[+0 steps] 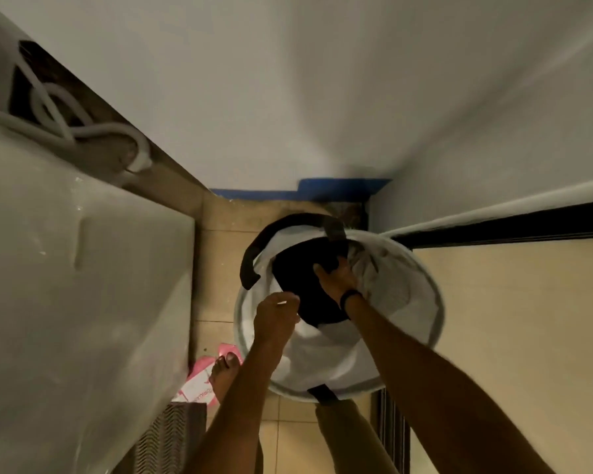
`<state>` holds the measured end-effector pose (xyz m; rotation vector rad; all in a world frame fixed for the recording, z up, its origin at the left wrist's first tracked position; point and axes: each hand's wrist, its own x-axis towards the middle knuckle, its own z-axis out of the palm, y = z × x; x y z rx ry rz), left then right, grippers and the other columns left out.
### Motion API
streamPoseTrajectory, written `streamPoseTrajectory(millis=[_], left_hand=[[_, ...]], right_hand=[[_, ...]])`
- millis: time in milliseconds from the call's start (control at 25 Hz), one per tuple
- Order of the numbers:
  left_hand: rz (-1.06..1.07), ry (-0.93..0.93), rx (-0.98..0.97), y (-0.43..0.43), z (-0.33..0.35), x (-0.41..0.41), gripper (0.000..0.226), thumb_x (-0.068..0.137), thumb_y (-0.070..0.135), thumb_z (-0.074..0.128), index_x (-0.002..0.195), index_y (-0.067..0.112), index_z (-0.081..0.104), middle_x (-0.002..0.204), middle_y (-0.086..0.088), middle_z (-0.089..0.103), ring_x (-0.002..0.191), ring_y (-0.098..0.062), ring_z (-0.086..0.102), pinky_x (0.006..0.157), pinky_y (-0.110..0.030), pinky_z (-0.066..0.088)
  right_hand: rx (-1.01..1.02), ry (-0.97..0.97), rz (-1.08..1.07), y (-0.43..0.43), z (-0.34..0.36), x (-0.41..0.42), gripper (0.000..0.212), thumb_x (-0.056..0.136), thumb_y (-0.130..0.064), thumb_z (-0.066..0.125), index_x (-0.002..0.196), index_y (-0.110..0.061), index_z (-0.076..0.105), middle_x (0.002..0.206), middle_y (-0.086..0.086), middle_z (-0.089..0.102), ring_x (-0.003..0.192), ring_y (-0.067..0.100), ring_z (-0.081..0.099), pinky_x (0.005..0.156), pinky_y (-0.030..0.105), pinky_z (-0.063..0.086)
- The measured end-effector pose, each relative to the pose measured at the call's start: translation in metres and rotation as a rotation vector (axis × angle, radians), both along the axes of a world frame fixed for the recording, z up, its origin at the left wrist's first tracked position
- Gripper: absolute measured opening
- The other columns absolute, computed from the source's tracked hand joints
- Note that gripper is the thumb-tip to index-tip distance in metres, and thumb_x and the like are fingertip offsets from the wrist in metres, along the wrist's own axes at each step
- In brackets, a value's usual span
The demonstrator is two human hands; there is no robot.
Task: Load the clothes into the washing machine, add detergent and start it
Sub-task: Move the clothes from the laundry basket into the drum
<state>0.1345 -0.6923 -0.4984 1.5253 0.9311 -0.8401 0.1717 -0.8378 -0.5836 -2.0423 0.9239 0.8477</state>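
My foot stands on the floor by a pink packet. Just past it is the round white hamper, and both my arms reach down into it.

My left hand is at the near edge of the hamper. Its fingers are curled in and seem to pinch the edge of the black cloth or the white liner beside it; the picture is too blurry for me to be sure which. My right hand is deeper in, with its fingers closed around a bunch of the black cloth near the far side.

The cloth will be soft and floppy. I think it is light, since it looks dry. It will sag and hang down when I lift it, so one pinch at a corner would let the rest drag. A big handful in the middle is the best place to hold, with my other hand gathering the loose end. It will not break and it is not slippery.

The cloth is plain black with no pattern I can see. It lies spread over paler clothes in the hamper. A dark strap loops over the far rim.

The washer is on my left, big and white, with a hose coiled behind it.
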Motion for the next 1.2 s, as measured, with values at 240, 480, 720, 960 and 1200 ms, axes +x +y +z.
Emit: streamPoseTrajectory(millis=[240,480,720,960,1200], left_hand=[[0.091,0.084,0.002,0.002,-0.058,0.008,0.018,0.100,-0.002,0.047,0.109,-0.001,0.062,0.105,-0.017,0.063,0.077,-0.021,0.062,0.056,-0.018,0.054],[-0.200,0.064,0.121,0.007,-0.006,-0.004,0.056,0.087,0.012,0.071,0.137,0.022,0.046,0.121,-0.016,0.063,0.102,-0.034,0.065,0.089,-0.043,0.054],[-0.614,-0.116,0.259,-0.006,0.083,-0.015,0.079,0.085,0.057,0.067,0.151,0.032,0.032,0.150,-0.004,0.039,0.133,-0.027,0.042,0.108,-0.045,0.041],[-0.368,-0.183,-0.152,-0.017,0.182,-0.032,0.027,0.101,0.016,0.045,0.121,0.008,0.061,0.111,-0.009,0.059,0.112,-0.033,0.058,0.090,-0.036,0.056],[0.135,-0.067,-0.445,-0.001,0.373,-0.016,0.042,0.100,0.013,0.044,0.142,0.009,0.048,0.131,-0.017,0.062,0.114,-0.032,0.063,0.072,-0.027,0.053]], right_hand=[[0.053,-0.016,-0.036,0.004,-0.072,0.037,0.042,0.094,-0.036,0.056,0.127,-0.009,0.057,0.124,0.019,0.062,0.116,0.036,0.057,0.097,0.040,0.045],[0.143,-0.344,-0.496,0.008,0.073,-0.025,0.039,0.095,-0.033,0.046,0.071,-0.007,0.061,0.073,0.023,0.060,0.071,0.034,0.058,0.069,0.043,0.050],[1.232,-0.231,-0.953,0.009,0.299,-0.116,0.027,0.087,-0.032,0.052,0.080,-0.009,0.063,0.069,0.007,0.058,0.062,0.022,0.057,0.061,0.031,0.050],[1.036,-0.548,-0.843,-0.011,0.420,-0.140,0.020,0.087,-0.018,0.060,0.068,-0.015,0.059,0.067,-0.007,0.064,0.060,0.008,0.061,0.060,0.020,0.052],[0.229,-0.385,-0.765,-0.005,0.461,-0.118,0.031,0.086,-0.046,0.066,0.092,-0.017,0.057,0.084,-0.003,0.057,0.077,0.017,0.056,0.064,0.024,0.047]])
